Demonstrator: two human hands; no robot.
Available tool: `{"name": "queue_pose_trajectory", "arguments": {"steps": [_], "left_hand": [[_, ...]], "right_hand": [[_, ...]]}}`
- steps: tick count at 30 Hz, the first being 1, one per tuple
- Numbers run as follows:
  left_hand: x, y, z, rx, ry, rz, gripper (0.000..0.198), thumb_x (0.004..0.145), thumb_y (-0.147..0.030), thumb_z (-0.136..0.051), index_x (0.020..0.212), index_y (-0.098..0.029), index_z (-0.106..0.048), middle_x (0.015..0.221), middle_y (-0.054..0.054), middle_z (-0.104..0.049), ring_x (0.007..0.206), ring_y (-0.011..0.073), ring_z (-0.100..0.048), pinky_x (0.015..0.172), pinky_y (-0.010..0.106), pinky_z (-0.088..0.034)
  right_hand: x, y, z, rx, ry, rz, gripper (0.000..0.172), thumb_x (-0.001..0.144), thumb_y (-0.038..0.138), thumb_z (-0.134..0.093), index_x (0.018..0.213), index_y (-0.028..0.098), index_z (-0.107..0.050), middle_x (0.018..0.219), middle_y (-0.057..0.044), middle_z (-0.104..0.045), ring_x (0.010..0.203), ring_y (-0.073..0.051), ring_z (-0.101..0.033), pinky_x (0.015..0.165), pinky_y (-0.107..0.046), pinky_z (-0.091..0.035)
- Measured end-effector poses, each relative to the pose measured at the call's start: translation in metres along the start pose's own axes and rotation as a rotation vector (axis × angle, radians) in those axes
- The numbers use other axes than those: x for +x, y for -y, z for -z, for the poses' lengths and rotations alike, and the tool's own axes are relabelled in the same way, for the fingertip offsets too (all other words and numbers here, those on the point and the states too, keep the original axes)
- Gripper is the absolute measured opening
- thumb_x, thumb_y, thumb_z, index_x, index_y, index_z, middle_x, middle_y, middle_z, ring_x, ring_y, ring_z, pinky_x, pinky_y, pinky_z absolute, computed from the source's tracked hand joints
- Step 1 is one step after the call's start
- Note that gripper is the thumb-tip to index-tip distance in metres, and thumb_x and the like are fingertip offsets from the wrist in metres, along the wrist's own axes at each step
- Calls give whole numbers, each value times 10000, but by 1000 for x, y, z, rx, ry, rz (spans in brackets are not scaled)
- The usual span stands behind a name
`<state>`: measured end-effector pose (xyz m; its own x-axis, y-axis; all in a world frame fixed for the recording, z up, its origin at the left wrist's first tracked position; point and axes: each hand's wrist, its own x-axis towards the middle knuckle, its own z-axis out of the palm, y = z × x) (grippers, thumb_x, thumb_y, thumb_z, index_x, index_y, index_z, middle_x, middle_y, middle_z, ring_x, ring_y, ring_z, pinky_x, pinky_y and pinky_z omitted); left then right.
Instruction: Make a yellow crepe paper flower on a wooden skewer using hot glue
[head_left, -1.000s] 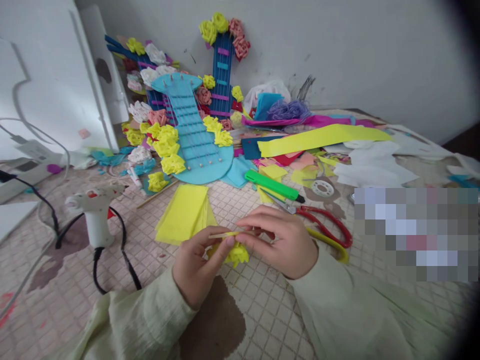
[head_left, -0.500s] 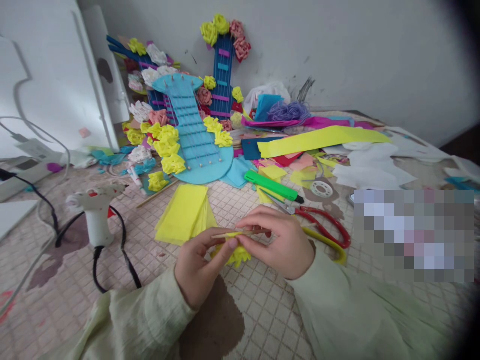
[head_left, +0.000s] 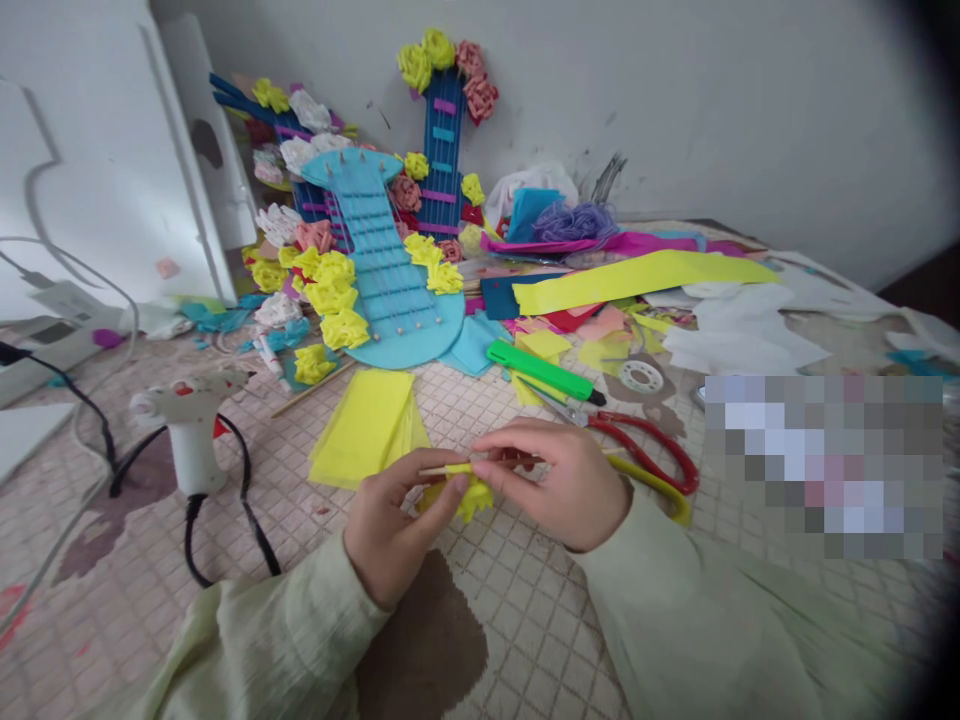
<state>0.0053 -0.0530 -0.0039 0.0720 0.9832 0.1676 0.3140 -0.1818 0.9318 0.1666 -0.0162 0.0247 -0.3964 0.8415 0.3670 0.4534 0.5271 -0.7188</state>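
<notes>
Thumb and fingers of my left hand (head_left: 390,520) pinch a ruffled piece of yellow crepe paper (head_left: 474,498). A thin wooden stick (head_left: 432,470) runs sideways between both hands, with a bit of the paper wrapped over it. My right hand (head_left: 566,485) is closed on the stick at the paper's right edge; its fingers partly hide it. Just beyond my left hand lies a stack of yellow paper sheets (head_left: 364,425). Red-handled scissors (head_left: 664,450) rest beside my right hand, with a green utility knife (head_left: 541,370) behind them.
A white glue gun (head_left: 193,445) stands at left with its black cord on the table. Behind is a light-blue guitar-shaped board (head_left: 409,315) with paper flowers. A tape roll (head_left: 641,376), a long yellow strip (head_left: 645,280) and purple yarn (head_left: 577,224) lie at the back right.
Both hands stay together over the same spot, and the yellow paper on the stick has shifted slightly. The whole view has moved a little.
</notes>
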Motion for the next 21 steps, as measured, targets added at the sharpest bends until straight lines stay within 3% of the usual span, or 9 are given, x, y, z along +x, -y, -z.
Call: {"name": "queue_pose_trajectory", "arguments": {"steps": [7,12,16,21], "left_hand": [[1,-3,0,114,-43,-51,156,723,-194,-586,876,-208,-614,848,3,-669,790,124,-614,731,229,-494],[0,-2,2,131,-25,-88,184,734,-177,-572,910,-230,-582,884,-9,-653,822,119,-607,749,226,-481],[1,-1,1,-7,-6,-21,251,743,-198,-566,981,-233,-496,905,-7,-621,828,114,-600,731,226,-486],[4,0,0,-12,28,85,159,735,-253,-573,876,-186,-543,816,8,-605,741,120,-580,659,227,-472]], "right_hand": [[-2,-2,-3,56,19,-15,48,659,147,-629,706,155,-639,678,-18,-632,613,-106,-572,538,-199,-464],[0,-3,0,47,116,-24,82,691,168,-612,760,158,-655,694,-20,-622,613,-102,-559,545,-205,-448],[0,-5,0,16,137,19,142,730,166,-567,825,167,-672,721,-37,-612,629,-109,-560,580,-228,-450],[-1,-6,0,17,107,81,152,742,147,-536,786,175,-678,729,-36,-594,668,-115,-558,606,-236,-450]]}}
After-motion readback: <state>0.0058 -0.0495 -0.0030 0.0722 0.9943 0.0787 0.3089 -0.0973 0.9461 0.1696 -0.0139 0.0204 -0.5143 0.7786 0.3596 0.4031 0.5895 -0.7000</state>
